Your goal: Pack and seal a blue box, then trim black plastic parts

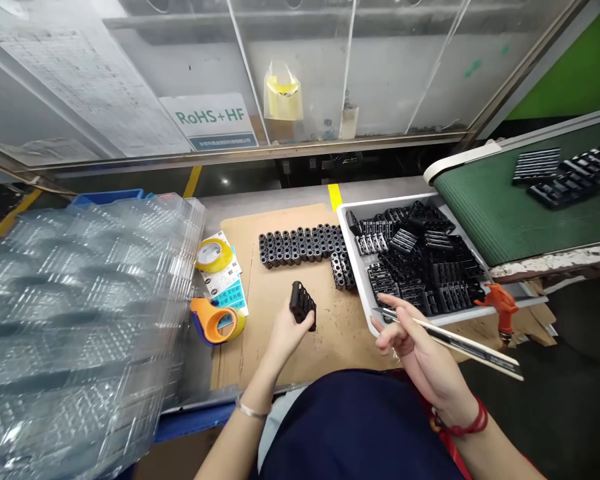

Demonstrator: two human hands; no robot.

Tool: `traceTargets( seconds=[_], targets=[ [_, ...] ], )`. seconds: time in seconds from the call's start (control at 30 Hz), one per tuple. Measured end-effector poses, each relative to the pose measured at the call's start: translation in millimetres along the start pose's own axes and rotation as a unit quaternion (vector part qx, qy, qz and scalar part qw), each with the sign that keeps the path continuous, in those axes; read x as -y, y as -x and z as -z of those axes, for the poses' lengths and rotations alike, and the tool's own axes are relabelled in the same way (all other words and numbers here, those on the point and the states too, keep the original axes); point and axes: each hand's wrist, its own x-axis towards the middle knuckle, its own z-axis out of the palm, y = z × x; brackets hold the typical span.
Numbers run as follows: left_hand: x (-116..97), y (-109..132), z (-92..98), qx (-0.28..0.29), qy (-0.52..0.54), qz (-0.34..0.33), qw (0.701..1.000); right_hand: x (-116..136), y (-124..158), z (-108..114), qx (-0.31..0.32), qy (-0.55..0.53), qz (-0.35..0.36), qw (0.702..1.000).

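Observation:
My left hand [286, 333] is closed around a black ribbed plastic part [303, 303], held just above the cardboard sheet [260, 293]. Between the fingers of my right hand [415, 343] lies a pair of tweezers [460, 343], its dark tip pointing left and its pale end sticking out to the right. That hand is beside the near edge of a white tray [363, 293] heaped with black ribbed parts [413, 250]. Beyond my left hand, a row of black parts with round holes [300, 245] stands on the cardboard, with a shorter group [343, 270] against the tray.
Stacked clear plastic trays [85, 320] fill the left side. An orange tape dispenser [217, 323] and a yellow tape roll [213, 255] lie beside them. At right are a green conveyor belt [490, 207] carrying black parts and an orange-handled tool [503, 307]. A transparent panel [310, 80] rises behind.

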Motion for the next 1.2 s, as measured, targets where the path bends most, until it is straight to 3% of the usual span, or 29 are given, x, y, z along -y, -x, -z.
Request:
traceTargets(
  seconds=[0.17, 0.37, 0.47, 0.57, 0.63, 0.73, 0.83, 0.9, 1.03, 1.2],
  targets=[
    [13.1, -78.1, -35.1, 0.045, -0.052, 0.022, 0.997, -1.7, -16.7, 35.3, -0.096, 0.037, 0.042, 0.994],
    [12.3, -131.7, -68.0, 0.005, -0.048, -0.022, 0.999, -10.1, -49.9, 81.5, -0.204, 0.170, 0.129, 0.955],
    [12.6, -150.5, -79.0, -0.009, -0.030, -0.045, 0.999, -7.6, -81.3, 106.7, -0.207, 0.330, 0.192, 0.901],
    [13.5, -160.7, -86.1, -0.013, -0.013, -0.056, 0.998, 9.3, -125.5, 128.3, -0.203, 0.500, 0.249, 0.804],
    [14.1, -161.2, -86.5, -0.007, -0.006, -0.052, 0.999, 28.4, -161.3, 139.2, -0.195, 0.555, 0.268, 0.763],
    [16.2, -153.3, -80.7, 0.009, 0.002, -0.042, 0.999, 60.1, -218.0, 153.0, -0.168, 0.612, 0.259, 0.728],
    [23.2, -136.1, -70.5, 0.016, 0.006, -0.035, 0.999, 80.2, -263.6, 168.3, -0.159, 0.666, 0.209, 0.698],
    [33.2, -120.4, -63.2, 0.009, 0.008, -0.021, 1.000, 82.0, -279.6, 178.6, -0.164, 0.697, 0.157, 0.681],
    [67.3, -85.1, -50.4, -0.020, 0.028, 0.022, 0.999, 70.0, -275.7, 186.8, -0.176, 0.740, 0.089, 0.644],
    [114.1, -51.5, -47.2, -0.030, 0.036, 0.056, 0.997, 61.8, -244.8, 161.1, -0.133, 0.766, 0.097, 0.622]
  ],
)
